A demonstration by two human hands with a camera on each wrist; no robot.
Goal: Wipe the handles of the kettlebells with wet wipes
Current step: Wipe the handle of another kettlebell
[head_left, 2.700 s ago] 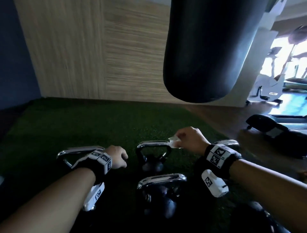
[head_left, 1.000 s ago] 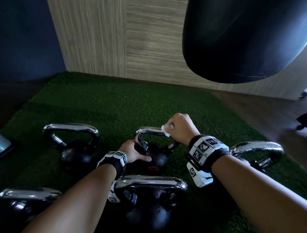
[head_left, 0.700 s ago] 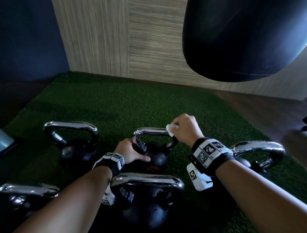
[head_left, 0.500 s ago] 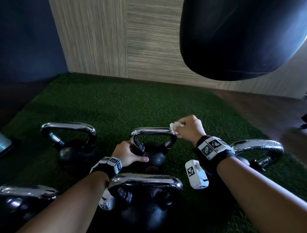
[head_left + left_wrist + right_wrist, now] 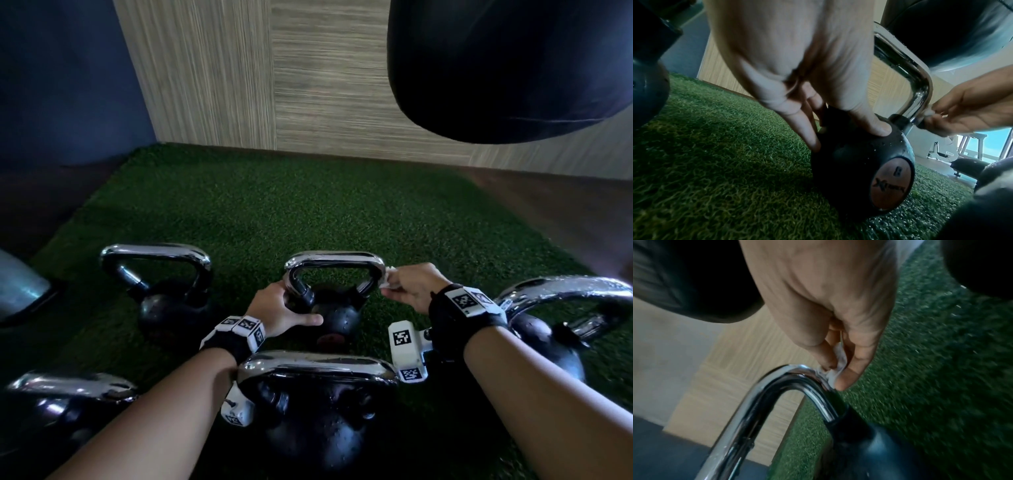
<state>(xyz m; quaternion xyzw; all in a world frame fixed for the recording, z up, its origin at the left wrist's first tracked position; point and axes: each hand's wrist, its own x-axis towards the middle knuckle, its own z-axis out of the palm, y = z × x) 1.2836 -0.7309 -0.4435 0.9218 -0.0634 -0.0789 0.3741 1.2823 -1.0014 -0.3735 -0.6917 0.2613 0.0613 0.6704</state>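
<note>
The middle kettlebell (image 5: 339,317) is black with a chrome handle (image 5: 334,262) and stands on green turf. My left hand (image 5: 286,308) grips it at the left foot of the handle, thumb on top of the ball (image 5: 859,162) and fingers (image 5: 807,136) down its side. My right hand (image 5: 409,287) pinches a white wet wipe (image 5: 388,279) against the handle's right bend. In the right wrist view the wet wipe (image 5: 835,369) sits between thumb and fingers on the chrome handle (image 5: 777,386). The left wrist view shows the right hand (image 5: 962,110) at the handle (image 5: 920,84).
More chrome-handled kettlebells stand around: back left (image 5: 171,308), front centre (image 5: 318,418), right (image 5: 548,339), front left (image 5: 51,407). A black punching bag (image 5: 496,68) hangs above right. The turf (image 5: 274,205) runs to a wood-panel wall (image 5: 274,85). A grey object (image 5: 17,284) lies far left.
My right hand has slid the wipe from the handle's top to its right bend and downward. My left hand moved from beside the left kettlebell onto the middle one, then stayed.
</note>
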